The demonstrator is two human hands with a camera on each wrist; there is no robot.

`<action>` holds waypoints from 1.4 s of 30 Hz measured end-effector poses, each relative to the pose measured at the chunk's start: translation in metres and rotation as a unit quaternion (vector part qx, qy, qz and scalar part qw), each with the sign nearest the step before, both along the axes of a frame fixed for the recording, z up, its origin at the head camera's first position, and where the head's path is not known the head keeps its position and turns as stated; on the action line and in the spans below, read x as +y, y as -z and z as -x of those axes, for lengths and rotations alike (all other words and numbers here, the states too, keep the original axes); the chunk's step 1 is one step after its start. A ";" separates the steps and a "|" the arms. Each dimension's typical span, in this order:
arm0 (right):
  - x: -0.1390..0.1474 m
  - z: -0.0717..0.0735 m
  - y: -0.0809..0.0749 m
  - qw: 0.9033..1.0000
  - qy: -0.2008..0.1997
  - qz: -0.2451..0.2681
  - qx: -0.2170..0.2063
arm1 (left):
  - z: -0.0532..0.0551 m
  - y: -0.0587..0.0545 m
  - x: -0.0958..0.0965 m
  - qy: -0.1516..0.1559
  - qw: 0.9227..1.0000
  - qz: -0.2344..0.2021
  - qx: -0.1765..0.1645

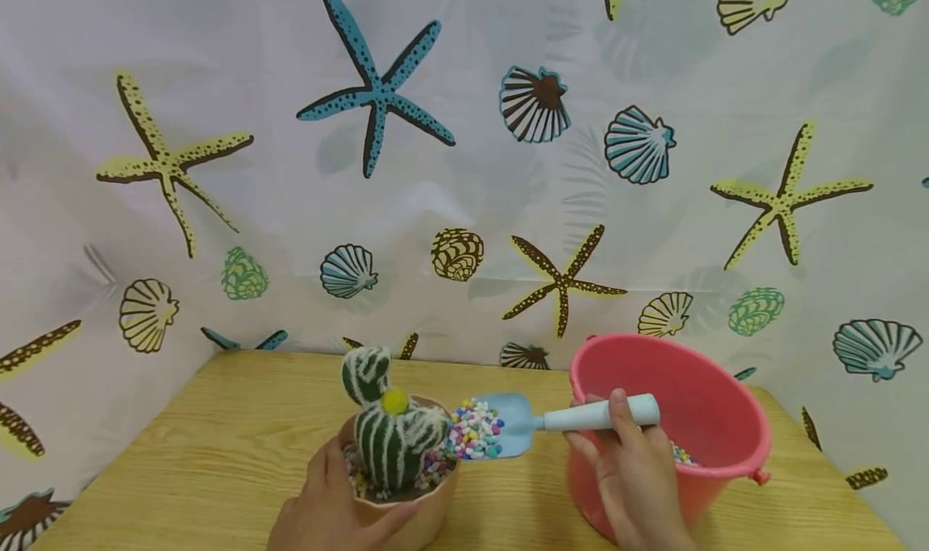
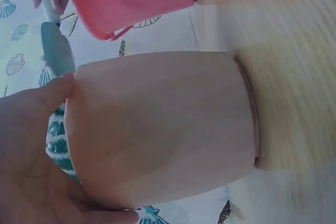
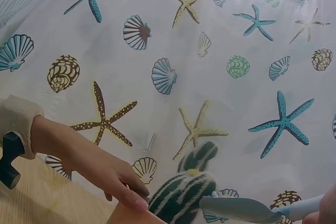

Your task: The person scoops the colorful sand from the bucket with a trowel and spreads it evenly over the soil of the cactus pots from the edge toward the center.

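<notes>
My left hand (image 1: 325, 498) grips the rim of a pale orange flowerpot (image 1: 434, 507), thumb on the near side. In the pot stands a green toy cactus (image 1: 392, 452) with white fuzzy stripes and a yellow pompom, amid colourful pebbles. My right hand (image 1: 642, 474) holds a light blue toy shovel (image 1: 517, 426) by its handle, roughly level. Small multicoloured pebbles (image 1: 475, 432) fill the blade, whose tip is at the pot's right rim beside the cactus. The left wrist view shows the pot's plain side (image 2: 163, 129), with the shovel blade (image 2: 56, 48) past its rim.
A pink bucket (image 1: 726, 410) stands on the right behind my right hand, with more pebbles (image 1: 682, 456) visible inside. Everything rests on a light wooden table (image 1: 218, 454). A white curtain (image 1: 464, 188) printed with starfish and shells hangs behind and at both sides.
</notes>
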State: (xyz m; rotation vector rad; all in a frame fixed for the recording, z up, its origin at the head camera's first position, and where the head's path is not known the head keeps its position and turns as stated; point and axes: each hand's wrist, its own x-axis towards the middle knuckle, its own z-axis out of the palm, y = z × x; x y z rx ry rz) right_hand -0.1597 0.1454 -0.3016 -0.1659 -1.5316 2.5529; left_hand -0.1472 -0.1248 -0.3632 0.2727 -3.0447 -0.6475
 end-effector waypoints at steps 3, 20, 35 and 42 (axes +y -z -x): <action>0.000 0.000 0.001 1.000 0.000 0.001 0.000 | -0.001 -0.001 -0.004 0.015 1.000 -0.020 0.003; -0.012 0.000 0.001 1.000 -0.012 -0.026 -0.005 | 0.003 0.004 -0.013 0.050 0.998 -0.021 -0.014; -0.026 -0.001 -0.002 0.997 -0.021 -0.069 -0.022 | -0.001 0.000 -0.010 0.062 0.997 -0.039 0.015; -0.031 0.000 -0.006 0.994 -0.026 -0.108 0.004 | 0.010 0.000 -0.033 0.130 0.978 -0.158 -0.036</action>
